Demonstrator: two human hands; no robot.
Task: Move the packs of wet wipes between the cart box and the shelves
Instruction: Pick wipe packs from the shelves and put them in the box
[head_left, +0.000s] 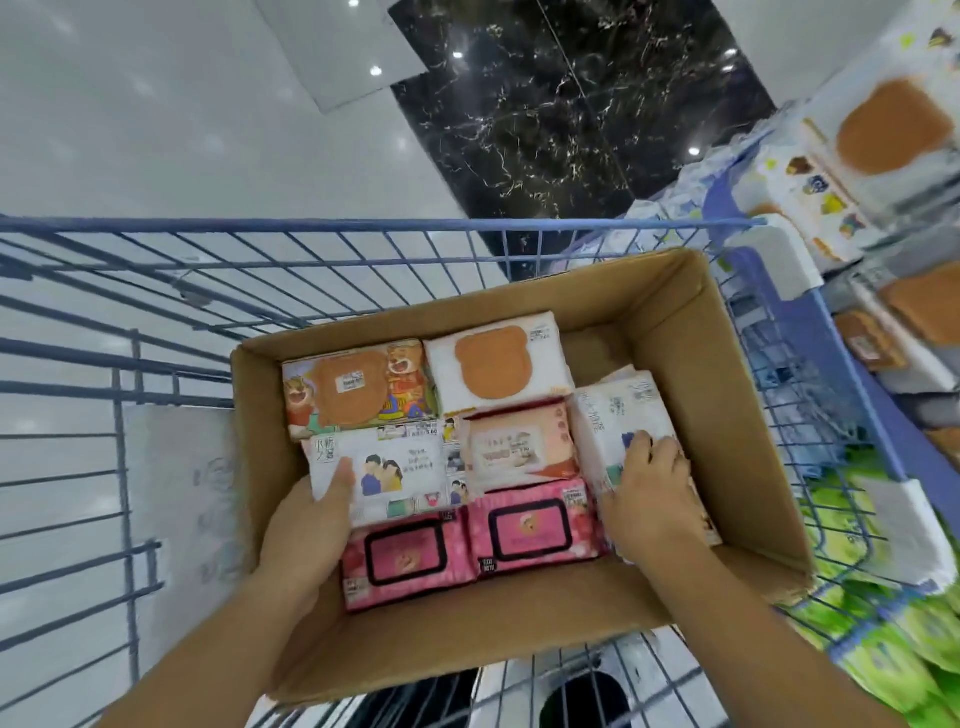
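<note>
An open cardboard box (737, 395) sits in a blue wire cart and holds several packs of wet wipes. My left hand (311, 530) grips the left edge of a white pack with a cartoon couple (400, 467), thumb on top. My right hand (649, 493) lies over a white pack with blue print (613, 410) at the box's right side, fingers curled on it. Between my hands lie a peach pack (519, 447) and two pink packs (535, 525) (405, 561). Further back are a bear-cartoon pack (358, 389) and a white pack with a brown lid (493, 364).
The blue wire cart (363, 223) surrounds the box, with a white sheet (176, 493) lying on its left part. Shelves (872, 405) on the right hold white packs with brown lids (883, 130) above and green packs (883, 623) below. Glossy white and black marble floor lies beyond.
</note>
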